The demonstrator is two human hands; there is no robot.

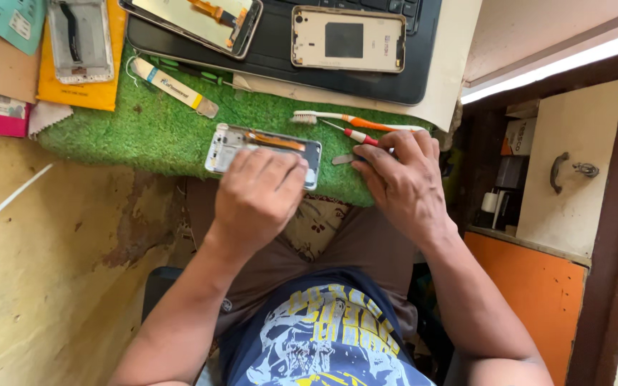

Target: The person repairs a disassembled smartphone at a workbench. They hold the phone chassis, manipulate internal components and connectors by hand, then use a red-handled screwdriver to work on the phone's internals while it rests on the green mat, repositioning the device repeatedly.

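Phone frame, opened with its back cover off and an orange flex strip showing along its upper edge, lies on the green turf mat near the front edge of the desk. Left hand lies over the lower right part of the frame, fingers curled down on it and grasping it against the mat. Right hand sits just beside it to the right, fingers pinched around a small metal pry tool whose flat tip points toward the frame's right end without clearly touching it.

Just above the right hand lie a white and orange toothbrush and a red-handled screwdriver, both on the mat. Farther left on the mat lies a white tube with a yellow band. Behind the mat sits a black laptop carrying 2 more phone parts: a gold back shell and a screen assembly. At the far left, another phone frame rests on a yellow envelope.
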